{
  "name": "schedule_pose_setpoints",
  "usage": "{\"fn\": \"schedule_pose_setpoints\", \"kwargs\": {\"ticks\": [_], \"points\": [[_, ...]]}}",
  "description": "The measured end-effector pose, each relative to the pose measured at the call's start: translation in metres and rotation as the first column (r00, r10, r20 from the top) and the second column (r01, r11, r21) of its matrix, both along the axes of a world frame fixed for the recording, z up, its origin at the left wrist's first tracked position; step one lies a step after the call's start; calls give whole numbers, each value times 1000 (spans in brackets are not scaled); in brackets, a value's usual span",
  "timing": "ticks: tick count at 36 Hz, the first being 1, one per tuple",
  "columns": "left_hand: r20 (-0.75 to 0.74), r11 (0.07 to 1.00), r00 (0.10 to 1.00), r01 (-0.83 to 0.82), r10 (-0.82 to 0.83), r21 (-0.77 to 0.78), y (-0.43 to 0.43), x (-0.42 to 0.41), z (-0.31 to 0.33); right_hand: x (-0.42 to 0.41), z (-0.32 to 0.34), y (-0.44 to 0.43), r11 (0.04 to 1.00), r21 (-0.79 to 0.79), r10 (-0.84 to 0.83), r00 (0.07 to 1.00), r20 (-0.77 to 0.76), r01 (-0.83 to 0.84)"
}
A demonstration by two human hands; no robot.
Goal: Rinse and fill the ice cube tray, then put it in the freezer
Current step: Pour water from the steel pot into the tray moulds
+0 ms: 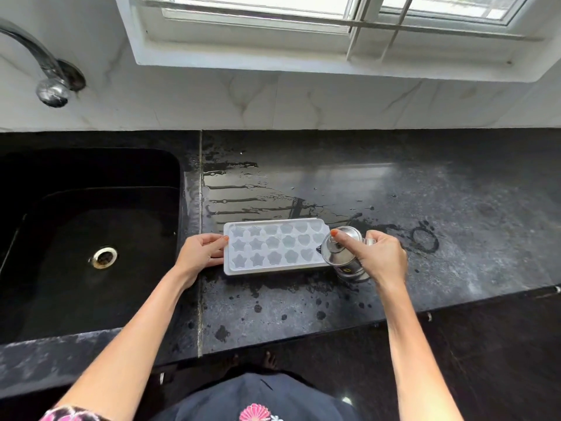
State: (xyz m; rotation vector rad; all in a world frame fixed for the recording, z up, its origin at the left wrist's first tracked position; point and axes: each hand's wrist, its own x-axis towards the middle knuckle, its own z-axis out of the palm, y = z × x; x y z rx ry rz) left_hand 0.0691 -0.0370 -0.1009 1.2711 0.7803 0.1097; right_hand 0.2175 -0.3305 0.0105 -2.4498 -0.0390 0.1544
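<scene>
A white ice cube tray (274, 246) with star, flower and heart shaped cells lies flat on the wet black counter (394, 189), just right of the sink. My left hand (202, 253) grips the tray's left short edge. My right hand (378, 256) is shut on a small steel jug (341, 253) with a lid, tilted with its spout over the tray's right end; the forefinger presses on the lid. Whether the cells hold water I cannot make out.
A black sink (91, 238) with a metal drain sits at left, a chrome tap (48, 74) above it on the white wall. Water streaks and drops cover the counter behind and in front of the tray. The counter's front edge runs below my arms.
</scene>
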Motion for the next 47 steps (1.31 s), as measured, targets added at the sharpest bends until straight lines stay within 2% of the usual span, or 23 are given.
{"fn": "schedule_pose_setpoints", "kwargs": {"ticks": [23,47], "points": [[-3,1000,1000,7,-7,16,0,0,1,4,6,2,1000,16,-3,999,46,2],[-17,1000,1000,-10,11,26,0,-1,3,-4,9,12,999,31,28,999,24,-28]]}}
